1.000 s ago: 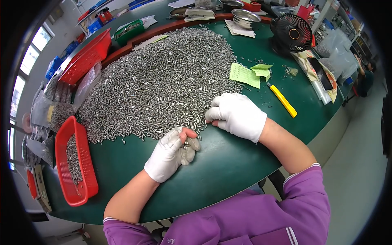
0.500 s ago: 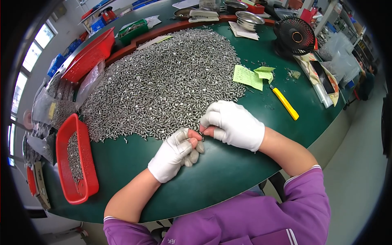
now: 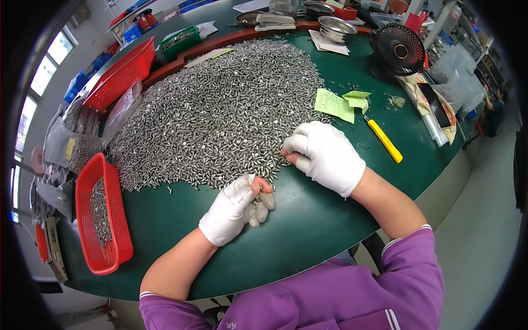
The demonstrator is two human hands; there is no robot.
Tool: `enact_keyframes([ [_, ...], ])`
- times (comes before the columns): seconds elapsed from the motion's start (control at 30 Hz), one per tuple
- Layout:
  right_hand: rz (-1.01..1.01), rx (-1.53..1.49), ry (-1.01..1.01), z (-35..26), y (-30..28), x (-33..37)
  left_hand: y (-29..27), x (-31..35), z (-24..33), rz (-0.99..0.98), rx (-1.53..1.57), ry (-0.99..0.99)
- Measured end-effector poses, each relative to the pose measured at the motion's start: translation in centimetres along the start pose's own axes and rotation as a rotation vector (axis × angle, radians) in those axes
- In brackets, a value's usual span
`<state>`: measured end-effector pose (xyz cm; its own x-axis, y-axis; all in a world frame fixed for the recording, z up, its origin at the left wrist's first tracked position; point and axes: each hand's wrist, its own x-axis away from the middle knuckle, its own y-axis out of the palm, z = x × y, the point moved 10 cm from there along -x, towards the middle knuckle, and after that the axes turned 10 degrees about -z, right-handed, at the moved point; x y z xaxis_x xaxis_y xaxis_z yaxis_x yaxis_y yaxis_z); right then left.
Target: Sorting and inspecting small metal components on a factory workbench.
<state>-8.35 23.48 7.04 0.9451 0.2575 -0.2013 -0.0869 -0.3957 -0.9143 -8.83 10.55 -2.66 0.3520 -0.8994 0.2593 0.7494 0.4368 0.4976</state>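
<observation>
Left hand (image 3: 226, 212) curled on metal pieces (image 3: 260, 187), right hand (image 3: 327, 157) beside the pile (image 3: 214, 118)

From the view's centre, the white-gloved left hand lay at seven o'clock, fingers closed over small pieces. The right, at three o'clock, held thumb and fingertips close together; whether they gripped anything could not be told. The pile spread across the green bench (image 3: 308, 225) toward eleven o'clock, a red basket (image 3: 122, 231) at eight.

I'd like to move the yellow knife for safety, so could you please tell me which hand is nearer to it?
Right: the right hand is just left of the yellow knife; the left hand is farther left and lower in view.
</observation>
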Motion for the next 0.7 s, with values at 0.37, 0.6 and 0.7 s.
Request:
enact_keyframes([
  [0.37, -0.248, 0.079, 0.054, 0.8, 3.0, 0.1, 0.4, -0.1, 0.4, -0.008, 0.022, 0.018],
  [0.6, -0.106, -0.235, -0.176, -3.1, 1.8, 0.2, 0.3, -0.2, -0.1, -0.034, -0.008, -0.019],
  [0.7, -0.103, -0.249, -0.239, -3.8, 2.1, 0.4, 0.3, -0.1, -0.3, -0.010, -0.040, -0.055],
])
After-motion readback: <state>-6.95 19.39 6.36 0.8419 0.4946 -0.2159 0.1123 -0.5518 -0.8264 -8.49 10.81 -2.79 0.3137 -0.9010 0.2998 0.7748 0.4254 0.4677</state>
